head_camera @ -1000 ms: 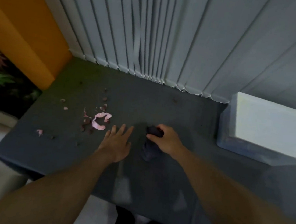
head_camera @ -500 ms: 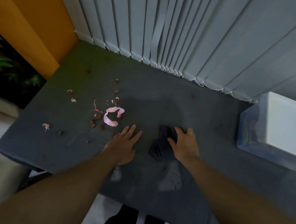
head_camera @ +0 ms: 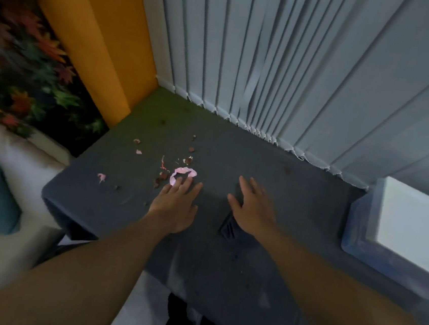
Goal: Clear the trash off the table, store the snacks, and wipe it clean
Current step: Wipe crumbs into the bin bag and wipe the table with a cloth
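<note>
Cloth (head_camera: 228, 228) lies under flat right hand (head_camera: 253, 211), flat left hand (head_camera: 177, 206) touching pink scrap (head_camera: 186, 171).

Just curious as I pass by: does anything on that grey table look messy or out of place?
Pink scraps and brown crumbs lie scattered over the left half of the table; the largest pink curl lies at the fingertips of the left hand. Behind, one blind slat looks twisted.

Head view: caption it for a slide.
Right hand flat on dark cloth, left hand at pink scraps on grey table.
</note>
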Demonstrator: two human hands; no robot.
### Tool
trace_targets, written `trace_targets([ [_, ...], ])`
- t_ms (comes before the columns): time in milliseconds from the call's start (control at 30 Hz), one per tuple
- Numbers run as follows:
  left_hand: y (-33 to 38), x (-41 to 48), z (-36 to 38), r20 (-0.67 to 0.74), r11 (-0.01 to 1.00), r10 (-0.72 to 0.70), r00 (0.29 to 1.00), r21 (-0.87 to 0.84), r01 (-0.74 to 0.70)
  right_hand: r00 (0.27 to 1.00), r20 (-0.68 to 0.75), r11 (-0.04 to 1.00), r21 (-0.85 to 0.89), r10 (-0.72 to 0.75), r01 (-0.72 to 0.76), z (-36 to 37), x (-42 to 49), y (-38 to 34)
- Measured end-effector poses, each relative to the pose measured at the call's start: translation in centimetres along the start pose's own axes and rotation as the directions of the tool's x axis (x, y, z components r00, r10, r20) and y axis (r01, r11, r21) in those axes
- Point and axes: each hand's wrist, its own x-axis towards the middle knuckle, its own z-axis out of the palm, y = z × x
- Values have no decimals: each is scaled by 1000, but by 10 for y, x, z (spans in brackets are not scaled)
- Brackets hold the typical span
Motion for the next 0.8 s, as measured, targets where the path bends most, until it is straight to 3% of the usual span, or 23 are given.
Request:
trace_targets([
  [200, -12, -46, -26, -66, 979, -189, 980, -86, 184, 985, 37, 984, -41, -171, 172, -14, -2, -42],
  [400, -44, -105, -26, -110, 914, -388, 915, -176, 367, 939, 91, 939, -69, -331, 337, -8, -7, -97],
  [800, -149, -206, -2, -138, 782, -597, 791, -323, 534, 829, 187, 826, -118, -527, 552, 50, -29, -237],
])
